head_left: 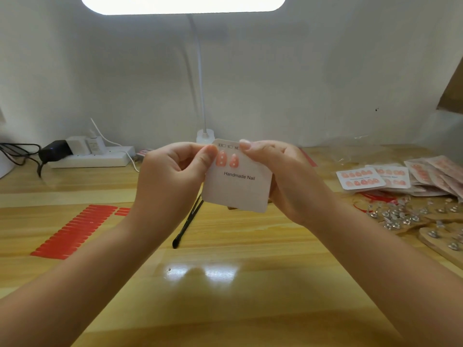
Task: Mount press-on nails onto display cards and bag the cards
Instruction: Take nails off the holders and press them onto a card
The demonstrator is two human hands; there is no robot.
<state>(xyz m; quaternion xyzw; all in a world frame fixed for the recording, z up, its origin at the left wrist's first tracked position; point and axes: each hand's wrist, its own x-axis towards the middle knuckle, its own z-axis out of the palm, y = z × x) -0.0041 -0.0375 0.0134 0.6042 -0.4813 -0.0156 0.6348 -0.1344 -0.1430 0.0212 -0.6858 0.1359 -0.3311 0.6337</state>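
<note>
1. Card (238, 186) is held up off the bench (225, 284), between both hands and tilted toward the lamp (183, 3), probably so that the nail slots are well lit and easy to line up.
2. Right hand (280, 179) serves as the support: its grip is closed on the card, fingers behind the right edge and a fingertip over the top edge, which keeps the card from flexing under pressure.
3. Left hand (172, 169) works at the upper left corner; its fingers are curled and the thumb is pressed at the card beside the two nails (226, 160). Whether a further nail is pinched there cannot be told.
4. Two pink nails are already fixed in the top row; the rest of the card is bare, so mounting is judged to be at an early stage for this card.
5. Red strips (75, 231) are laid out on the left of the bench within reach of the left hand, and a black tool (188, 221) lies under the card.
6. Finished cards (360, 179) and bagged ones (436, 174) are stacked at the right, apart from the work area, seemingly to keep done pieces sorted.
7. Metal bits (400, 216) are scattered nearer on the right.
</note>
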